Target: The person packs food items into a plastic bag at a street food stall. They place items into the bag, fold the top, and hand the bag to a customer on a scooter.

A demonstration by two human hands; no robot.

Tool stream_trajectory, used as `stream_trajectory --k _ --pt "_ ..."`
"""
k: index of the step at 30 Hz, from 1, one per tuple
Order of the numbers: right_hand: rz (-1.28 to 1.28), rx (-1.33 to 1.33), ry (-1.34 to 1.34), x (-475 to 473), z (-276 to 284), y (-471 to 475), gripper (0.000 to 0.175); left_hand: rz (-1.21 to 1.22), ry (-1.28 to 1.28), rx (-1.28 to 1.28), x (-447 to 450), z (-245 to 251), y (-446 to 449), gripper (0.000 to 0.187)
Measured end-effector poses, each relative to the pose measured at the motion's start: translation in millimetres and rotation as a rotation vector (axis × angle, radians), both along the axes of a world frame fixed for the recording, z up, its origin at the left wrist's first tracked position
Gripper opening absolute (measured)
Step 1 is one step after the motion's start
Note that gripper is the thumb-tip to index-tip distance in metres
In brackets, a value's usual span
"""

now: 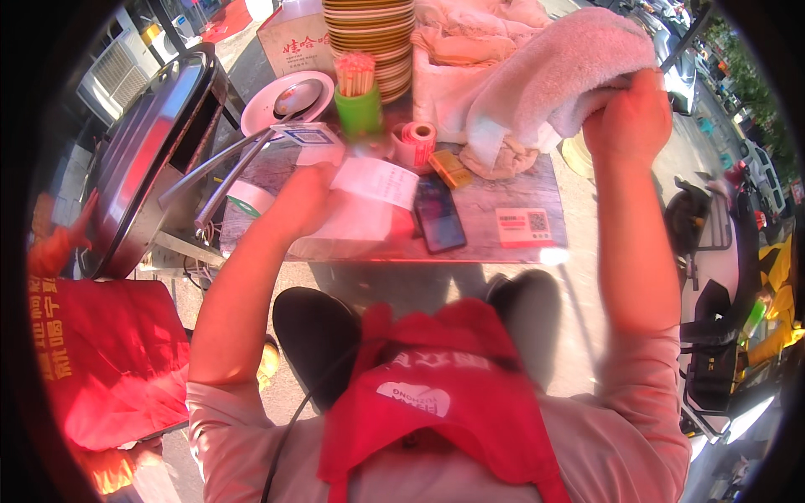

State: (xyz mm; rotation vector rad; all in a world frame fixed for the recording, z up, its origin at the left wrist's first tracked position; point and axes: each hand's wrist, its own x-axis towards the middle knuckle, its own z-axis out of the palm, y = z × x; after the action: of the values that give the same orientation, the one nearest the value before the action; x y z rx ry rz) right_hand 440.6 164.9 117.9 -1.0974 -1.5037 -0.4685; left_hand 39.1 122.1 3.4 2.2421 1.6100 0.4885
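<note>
My right hand (635,126) is raised at the upper right, gripping the edge of a thick towel (566,69) that drapes over a white foam box (440,100) lined with cloths. My left hand (314,198) holds a printed paper slip (379,180) above the wood-patterned table (516,188); its fingertips are partly hidden. A smartphone (440,217) lies right of the slip, with a small yellow box (451,169) touching or near its top end. Behind the slip stand a paper roll (417,141) and a green cup of wooden sticks (358,113).
Stacked plates (370,38) stand at the back beside a cardboard box (295,47). Left of them, a ladle (299,97) rests in a white bowl (251,113). A large lidded metal pan (151,144) is at the left, near a co-worker in a red apron (119,358).
</note>
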Motion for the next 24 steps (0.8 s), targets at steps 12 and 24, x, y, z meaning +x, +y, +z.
stream_trajectory --k 12,24 --pt "0.44 0.004 0.848 99.0 35.2 -192.1 0.056 -0.093 -0.175 0.242 26.3 57.1 -29.9 0.021" --pt "0.594 -0.323 1.084 101.2 -32.6 -256.0 0.047 -0.158 -0.141 0.048 190.6 76.8 9.7 0.027"
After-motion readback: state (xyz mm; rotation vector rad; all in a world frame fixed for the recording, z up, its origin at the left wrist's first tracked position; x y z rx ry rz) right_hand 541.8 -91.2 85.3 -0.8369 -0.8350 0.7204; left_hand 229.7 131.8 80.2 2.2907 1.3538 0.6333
